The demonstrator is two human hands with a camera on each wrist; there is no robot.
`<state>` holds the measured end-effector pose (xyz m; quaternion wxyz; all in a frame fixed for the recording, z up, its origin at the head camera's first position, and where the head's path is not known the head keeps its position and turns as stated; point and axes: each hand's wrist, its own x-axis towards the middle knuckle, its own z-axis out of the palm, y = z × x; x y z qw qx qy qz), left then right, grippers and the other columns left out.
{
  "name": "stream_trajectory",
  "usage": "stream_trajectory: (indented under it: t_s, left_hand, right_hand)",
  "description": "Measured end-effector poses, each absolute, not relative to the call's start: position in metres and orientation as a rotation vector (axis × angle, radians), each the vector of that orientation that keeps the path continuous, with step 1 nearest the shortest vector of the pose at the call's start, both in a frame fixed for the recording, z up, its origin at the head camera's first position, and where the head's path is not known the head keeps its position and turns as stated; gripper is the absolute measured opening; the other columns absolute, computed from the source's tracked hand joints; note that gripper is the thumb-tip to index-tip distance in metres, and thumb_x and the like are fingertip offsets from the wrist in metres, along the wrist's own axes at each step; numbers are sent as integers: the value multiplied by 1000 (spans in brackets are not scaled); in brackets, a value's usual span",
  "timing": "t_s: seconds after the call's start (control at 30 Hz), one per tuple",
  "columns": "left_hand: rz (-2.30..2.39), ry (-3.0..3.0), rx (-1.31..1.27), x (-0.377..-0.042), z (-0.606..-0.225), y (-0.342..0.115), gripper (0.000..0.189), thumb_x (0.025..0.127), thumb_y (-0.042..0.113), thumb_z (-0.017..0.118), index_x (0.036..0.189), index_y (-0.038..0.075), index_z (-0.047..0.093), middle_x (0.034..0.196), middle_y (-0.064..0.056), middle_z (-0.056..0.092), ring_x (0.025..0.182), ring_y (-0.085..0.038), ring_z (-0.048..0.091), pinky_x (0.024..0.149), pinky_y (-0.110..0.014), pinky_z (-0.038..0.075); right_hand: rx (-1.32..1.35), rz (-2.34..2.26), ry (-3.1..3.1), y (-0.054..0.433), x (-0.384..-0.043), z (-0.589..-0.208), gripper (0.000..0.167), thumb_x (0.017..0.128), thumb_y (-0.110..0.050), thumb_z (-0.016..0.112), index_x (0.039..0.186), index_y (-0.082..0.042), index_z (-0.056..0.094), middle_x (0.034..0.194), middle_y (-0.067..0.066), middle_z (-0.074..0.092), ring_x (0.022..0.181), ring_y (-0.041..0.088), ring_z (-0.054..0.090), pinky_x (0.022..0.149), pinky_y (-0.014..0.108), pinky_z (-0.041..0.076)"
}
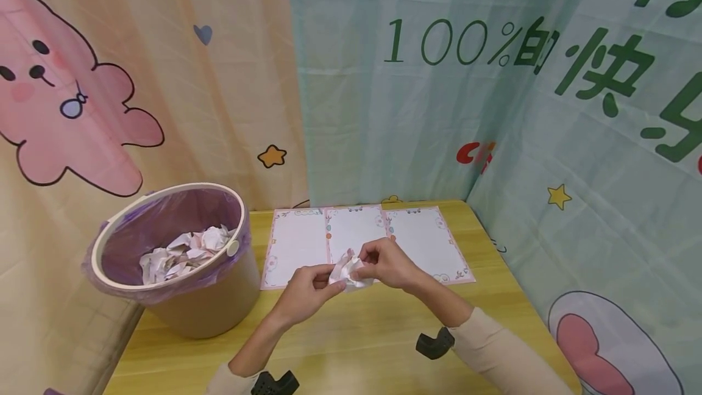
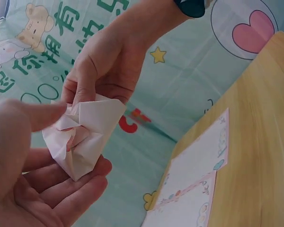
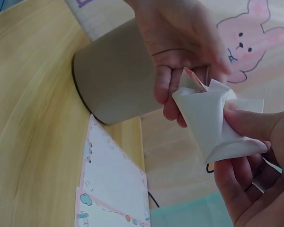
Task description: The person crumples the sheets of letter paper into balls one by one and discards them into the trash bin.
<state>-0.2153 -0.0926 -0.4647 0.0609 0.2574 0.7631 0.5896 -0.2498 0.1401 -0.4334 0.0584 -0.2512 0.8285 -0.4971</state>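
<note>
Left hand (image 1: 303,292) and right hand (image 1: 390,264) both pinched the crumpled white paper wad (image 1: 343,269) in the frame's lower centre, probably so it wouldn't spring open.

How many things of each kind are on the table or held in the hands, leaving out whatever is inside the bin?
Bin: 1
Flat bordered sheets: 3
Crumpled paper, held between the left hand and right hand: 1
Total: 5
</note>
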Motion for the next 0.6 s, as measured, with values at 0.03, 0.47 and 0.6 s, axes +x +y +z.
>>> stream_trajectory:
  t_s: [0.03, 0.47, 0.6]
  left_hand:
    - [1797, 2306, 768, -216, -465, -92, 37, 101, 13, 69, 127, -13, 65, 114, -21, 72, 99, -27, 73, 80, -31, 60]
    - [1956, 2444, 669, -220, -465, -91, 16, 96, 2, 72, 107, -10, 76, 88, -12, 76, 70, -17, 69, 62, -28, 58]
    - [1945, 2445, 680, -219, -465, -90, 16, 97, 1, 71, 107, -9, 77, 87, -12, 76, 68, -22, 70, 59, -29, 59]
  right_hand:
    - [-776, -1499, 2514, 140, -249, -432, 20, 83, -6, 87, 76, -8, 69, 68, -3, 57, 62, 11, 47, 53, 23, 39]
    - [-760, -1456, 2534, 136, -248, -427, 11, 93, -19, 80, 90, -9, 76, 71, -3, 58, 62, 11, 47, 53, 25, 40]
    - [-726, -1491, 2432, 137, -250, -430, 19, 101, -22, 71, 110, -6, 76, 78, 2, 63, 64, 15, 53, 54, 27, 49]
